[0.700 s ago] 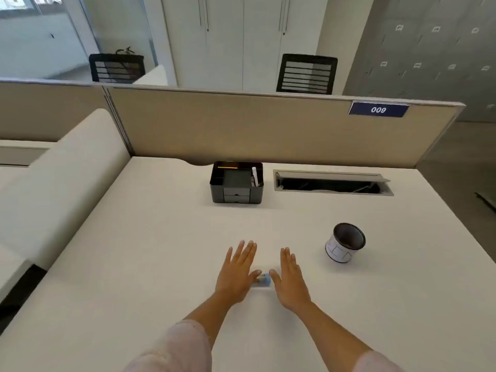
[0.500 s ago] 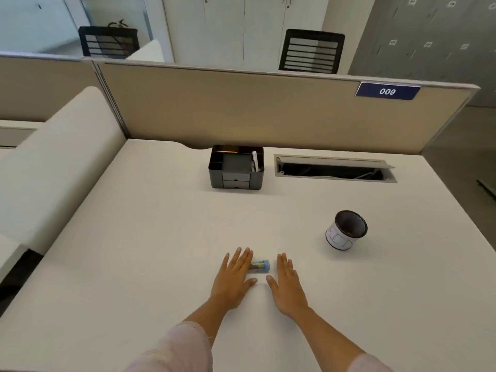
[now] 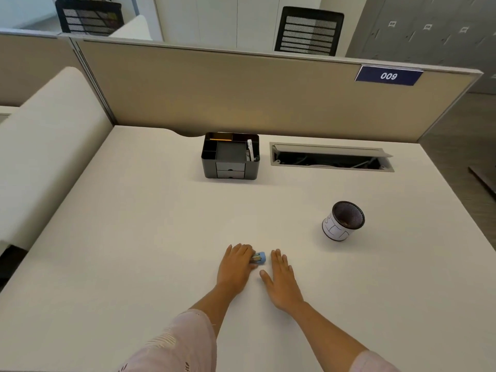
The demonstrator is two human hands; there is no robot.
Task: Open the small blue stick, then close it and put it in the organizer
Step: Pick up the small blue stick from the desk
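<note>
The small blue stick (image 3: 259, 258) is seen lying on the tabletop (image 3: 134, 237), gripped at its end by the curled fingers of the left hand (image 3: 236, 267). The right hand (image 3: 280, 281) is laid flat and open at the stick's 4 o'clock, apart from it. The organizer (image 3: 230, 157) is placed well off at 12 o'clock.

— What's the person wearing?
— Pale pink sleeves (image 3: 177, 342), a faint white fleck pattern on the left one; 2 bare forearms; left hand (image 3: 236, 267) and right hand (image 3: 279, 280) ungloved.
</note>
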